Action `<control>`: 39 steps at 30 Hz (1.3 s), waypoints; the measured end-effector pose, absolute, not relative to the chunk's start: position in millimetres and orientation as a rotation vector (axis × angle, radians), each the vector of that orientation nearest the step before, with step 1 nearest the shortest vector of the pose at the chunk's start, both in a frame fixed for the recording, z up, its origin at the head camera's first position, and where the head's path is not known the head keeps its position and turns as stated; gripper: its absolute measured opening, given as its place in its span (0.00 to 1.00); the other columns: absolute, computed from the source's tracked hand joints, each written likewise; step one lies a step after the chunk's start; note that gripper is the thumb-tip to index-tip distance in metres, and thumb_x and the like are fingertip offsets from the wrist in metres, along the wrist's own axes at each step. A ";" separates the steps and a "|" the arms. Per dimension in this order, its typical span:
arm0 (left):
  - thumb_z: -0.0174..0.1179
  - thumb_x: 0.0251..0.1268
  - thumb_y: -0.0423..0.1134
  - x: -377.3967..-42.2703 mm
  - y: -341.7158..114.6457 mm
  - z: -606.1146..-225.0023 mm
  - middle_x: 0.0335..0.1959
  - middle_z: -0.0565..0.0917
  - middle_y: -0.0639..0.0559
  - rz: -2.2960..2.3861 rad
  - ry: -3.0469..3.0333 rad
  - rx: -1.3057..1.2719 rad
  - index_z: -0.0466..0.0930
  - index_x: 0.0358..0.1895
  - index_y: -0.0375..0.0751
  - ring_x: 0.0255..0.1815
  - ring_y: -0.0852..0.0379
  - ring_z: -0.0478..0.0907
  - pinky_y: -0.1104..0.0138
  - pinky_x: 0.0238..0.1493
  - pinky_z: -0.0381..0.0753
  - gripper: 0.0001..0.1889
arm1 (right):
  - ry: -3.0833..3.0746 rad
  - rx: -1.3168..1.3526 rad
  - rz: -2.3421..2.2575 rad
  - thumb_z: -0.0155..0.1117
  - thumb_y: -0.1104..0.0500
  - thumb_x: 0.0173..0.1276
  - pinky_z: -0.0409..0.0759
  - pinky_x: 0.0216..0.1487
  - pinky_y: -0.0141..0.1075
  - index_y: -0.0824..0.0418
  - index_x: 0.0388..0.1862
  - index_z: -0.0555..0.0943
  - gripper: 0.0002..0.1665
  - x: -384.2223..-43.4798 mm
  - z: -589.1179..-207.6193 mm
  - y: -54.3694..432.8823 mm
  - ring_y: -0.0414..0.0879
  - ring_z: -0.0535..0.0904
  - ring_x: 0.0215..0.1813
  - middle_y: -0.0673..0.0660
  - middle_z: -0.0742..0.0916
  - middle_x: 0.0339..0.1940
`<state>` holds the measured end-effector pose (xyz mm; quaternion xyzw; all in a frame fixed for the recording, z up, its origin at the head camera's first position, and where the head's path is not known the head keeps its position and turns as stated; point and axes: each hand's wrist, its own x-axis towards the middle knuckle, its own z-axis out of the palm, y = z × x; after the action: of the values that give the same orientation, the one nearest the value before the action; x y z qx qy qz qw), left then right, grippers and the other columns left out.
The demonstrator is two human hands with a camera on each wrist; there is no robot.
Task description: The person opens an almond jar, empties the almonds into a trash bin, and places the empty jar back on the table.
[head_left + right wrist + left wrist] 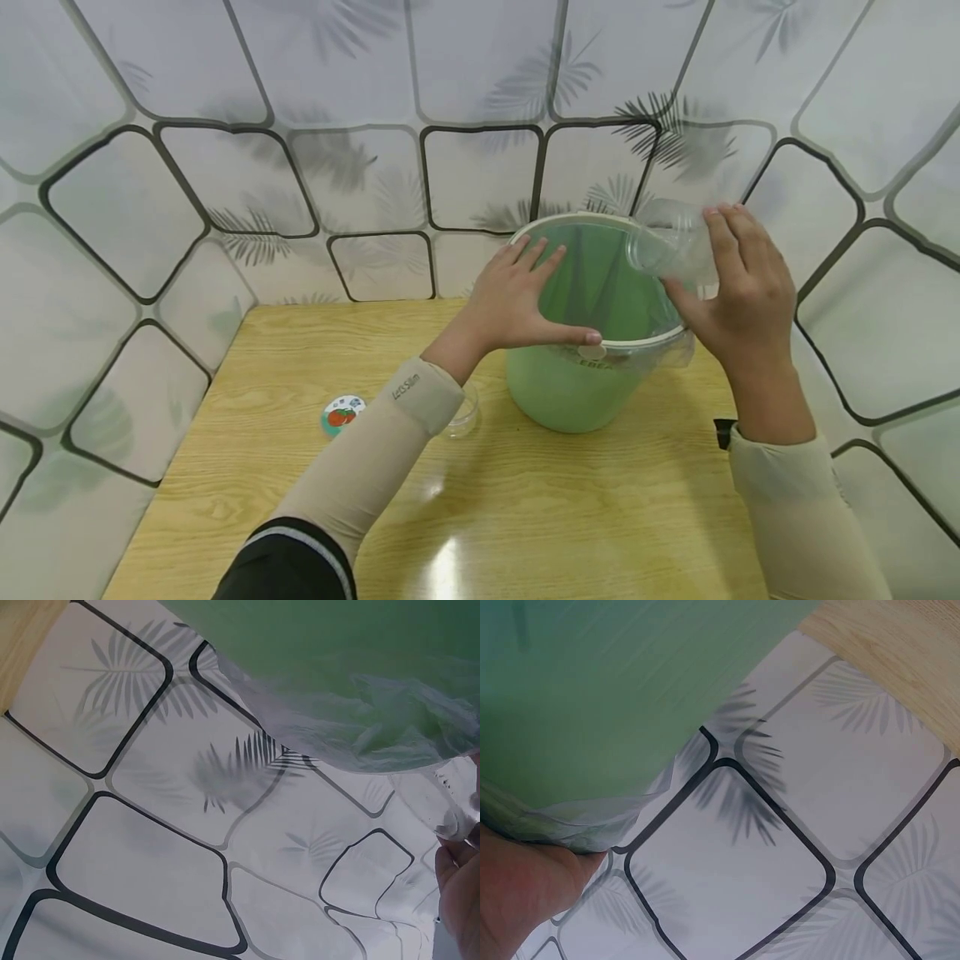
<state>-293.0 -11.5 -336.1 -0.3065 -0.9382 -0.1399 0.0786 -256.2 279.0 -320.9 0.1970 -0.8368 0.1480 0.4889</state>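
Note:
A green bin (577,392) with a white rim and a clear plastic bag (678,354) folded over it stands on the table. My left hand (513,296) is spread at the bin's left side, fingers straight, thumb along the near rim. In the left wrist view, part of that hand (532,892) shows beside the bag. My right hand (750,287) grips a clear plastic jar (678,237), tilted with its mouth over the bin's right rim. The jar (431,802) also shows at the right wrist view's edge. No contents can be made out in it.
On the wooden table (570,508), a round piece with a tomato picture (342,414) lies left of my left forearm. A clear round container (463,417) is partly hidden behind that sleeve. Patterned wall covering (360,183) surrounds the table at the back and sides.

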 end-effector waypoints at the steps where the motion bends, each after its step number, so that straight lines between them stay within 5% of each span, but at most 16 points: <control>1: 0.59 0.53 0.85 -293.1 -11.7 -336.0 0.89 0.53 0.42 -0.417 -2.811 -0.917 0.48 0.89 0.53 0.91 0.42 0.42 0.47 0.90 0.42 0.65 | -2.038 0.477 0.353 0.80 0.64 0.59 0.70 0.81 0.53 0.63 0.76 0.76 0.45 -256.4 -321.2 279.1 0.63 0.73 0.78 0.68 0.81 0.72; 10: 0.58 0.52 0.86 -292.5 -11.6 -335.8 0.89 0.51 0.43 -0.414 -2.834 -0.913 0.46 0.89 0.55 0.91 0.43 0.41 0.48 0.90 0.40 0.66 | -2.034 0.526 0.273 0.54 0.79 0.66 0.65 0.85 0.47 0.62 0.74 0.78 0.37 -257.9 -321.5 277.0 0.62 0.67 0.84 0.67 0.78 0.76; 16: 0.59 0.52 0.86 -293.6 -10.4 -336.5 0.89 0.52 0.43 -0.414 -2.827 -0.906 0.48 0.89 0.53 0.91 0.44 0.41 0.49 0.90 0.41 0.66 | -2.040 0.554 0.303 0.69 0.75 0.63 0.64 0.85 0.47 0.61 0.76 0.76 0.41 -257.5 -321.8 277.1 0.60 0.67 0.84 0.68 0.78 0.76; 21: 0.58 0.52 0.86 -294.8 -10.3 -336.7 0.89 0.53 0.43 -0.413 -2.824 -0.908 0.48 0.89 0.54 0.91 0.44 0.42 0.49 0.90 0.42 0.65 | -2.026 0.563 0.285 0.56 0.80 0.67 0.64 0.85 0.46 0.60 0.75 0.78 0.38 -258.1 -323.5 277.2 0.61 0.66 0.84 0.67 0.78 0.76; 24: 0.58 0.52 0.87 -295.0 -11.8 -336.5 0.89 0.53 0.43 -0.400 -2.825 -0.909 0.47 0.89 0.54 0.91 0.44 0.42 0.49 0.90 0.42 0.65 | -2.001 0.561 0.305 0.59 0.79 0.66 0.64 0.85 0.47 0.62 0.73 0.79 0.36 -258.6 -323.3 276.1 0.61 0.68 0.83 0.67 0.79 0.75; 30: 0.58 0.53 0.86 -294.5 -11.1 -336.6 0.89 0.51 0.42 -0.390 -2.822 -0.923 0.46 0.89 0.54 0.91 0.43 0.42 0.49 0.90 0.41 0.65 | -1.970 0.505 0.412 0.76 0.69 0.59 0.68 0.83 0.51 0.64 0.72 0.79 0.39 -252.9 -324.1 275.1 0.63 0.73 0.80 0.69 0.82 0.71; 39: 0.60 0.51 0.86 -295.9 -11.3 -335.6 0.89 0.49 0.41 -0.442 -2.797 -0.924 0.47 0.89 0.51 0.91 0.44 0.44 0.49 0.90 0.45 0.68 | -1.902 0.398 0.677 0.81 0.48 0.54 0.76 0.76 0.49 0.65 0.72 0.77 0.48 -246.1 -325.7 268.7 0.63 0.79 0.72 0.68 0.84 0.68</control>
<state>-295.9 -11.3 -335.6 -0.3091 -0.9359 -0.1481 0.0815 -246.1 268.7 -325.7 0.1657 -0.7919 0.2819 0.5157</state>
